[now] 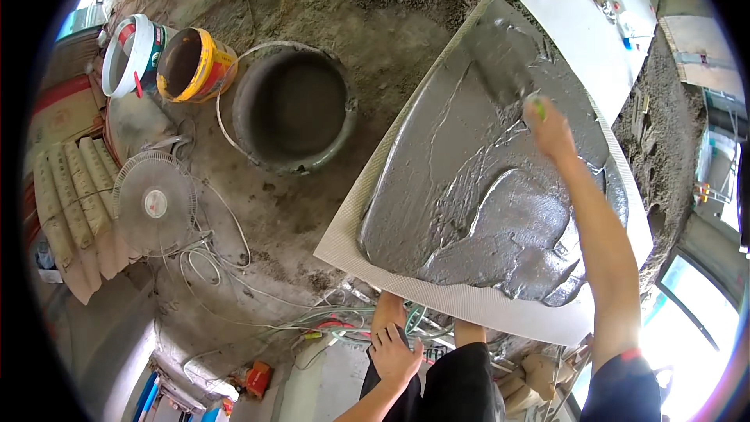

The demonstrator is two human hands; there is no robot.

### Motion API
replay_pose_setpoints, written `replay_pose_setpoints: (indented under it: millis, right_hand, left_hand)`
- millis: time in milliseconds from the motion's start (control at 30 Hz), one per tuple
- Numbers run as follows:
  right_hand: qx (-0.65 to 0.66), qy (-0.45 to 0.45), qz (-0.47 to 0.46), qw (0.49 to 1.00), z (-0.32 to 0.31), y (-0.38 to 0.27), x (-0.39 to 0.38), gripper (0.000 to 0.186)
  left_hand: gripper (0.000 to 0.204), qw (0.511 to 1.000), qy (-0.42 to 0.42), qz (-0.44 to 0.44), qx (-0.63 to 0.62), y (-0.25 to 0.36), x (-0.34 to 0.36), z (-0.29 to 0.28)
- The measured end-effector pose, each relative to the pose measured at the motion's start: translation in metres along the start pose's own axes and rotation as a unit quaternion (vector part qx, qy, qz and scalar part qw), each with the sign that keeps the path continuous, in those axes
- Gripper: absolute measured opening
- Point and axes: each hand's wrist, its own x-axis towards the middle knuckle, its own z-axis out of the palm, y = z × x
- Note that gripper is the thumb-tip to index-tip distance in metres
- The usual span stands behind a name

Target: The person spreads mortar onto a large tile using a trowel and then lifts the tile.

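Observation:
Wet grey mortar (437, 180) covers much of a large light board with a ridged back (512, 312). My right hand (551, 125) grips the green handle of a trowel (504, 74), whose blurred metal blade lies on the mortar toward the upper part of the board. My left hand (394, 352) rests on my left knee with its fingers apart and nothing in it. Just below the board are my bare legs and dark shorts (457, 383).
A black tub (289, 109) and two buckets (195, 66) stand left, near a fan (156, 202) and stacked sacks (70, 211). Cables (203, 258) cross the dirty floor below. A white panel (594, 47) with small items lies beyond the board at upper right.

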Motion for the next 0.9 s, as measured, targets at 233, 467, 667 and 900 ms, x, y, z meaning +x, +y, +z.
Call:
replay_pose_setpoints:
  millis: [233, 467, 667, 900]
  right_hand:
    - [0.083, -0.178, 0.013, 0.98, 0.032, 0.001, -0.053, 0.042]
    - [0.068, -0.342, 0.041, 0.936, 0.111, -0.084, -0.278, 0.042]
    - [-0.005, -0.349, 0.013, 0.937, 0.112, -0.08, -0.328, 0.043]
    - [0.089, -0.184, 0.126, 0.971, 0.084, 0.004, -0.366, 0.039]
  left_hand:
    - [0.064, 0.999, -0.017, -0.016, -0.031, 0.001, -0.003, 0.001]
    - [0.067, 0.999, -0.032, -0.017, -0.025, 0.001, -0.005, 0.003]
    - [0.068, 0.999, -0.028, -0.043, -0.012, 0.0, -0.02, 0.017]
    - [0.067, 0.998, 0.022, -0.057, 0.016, -0.004, -0.056, 0.073]
